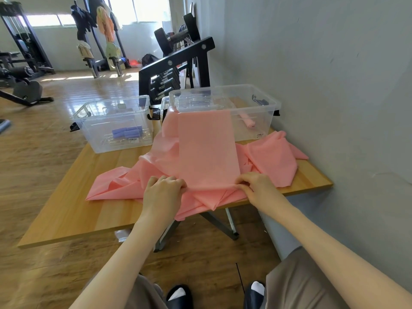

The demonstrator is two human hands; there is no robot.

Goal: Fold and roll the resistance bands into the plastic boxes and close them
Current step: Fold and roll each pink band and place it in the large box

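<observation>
**Pink band held flat at the near table edge**

A long pink sheet-like resistance band (207, 148) is stretched as a flat strip from the near edge of the light wooden table (66, 215) up over the rim of the clear plastic box on the right (256, 121), its far end draped against that box's front wall. The near end of the strip is pinched at its two corners: the left corner is gripped by the curled fingers of the left hand (165, 188), the right corner by the thumb and fingertips of the right hand (256, 186). Under and around the strip, a loose heap of crumpled pink band material (274, 157) is spread over the table, with one fold hanging over the near edge. Inside the right box a small rolled pink band (248, 122) is seen. To the left, well apart from the hands, a second clear plastic box (93, 134) is placed on the table, with rolled purple bands (127, 132) lying in it. Both boxes are open on top. Beyond the table a black dumbbell rack (176, 70) is set against the grey wall (323, 74).
</observation>
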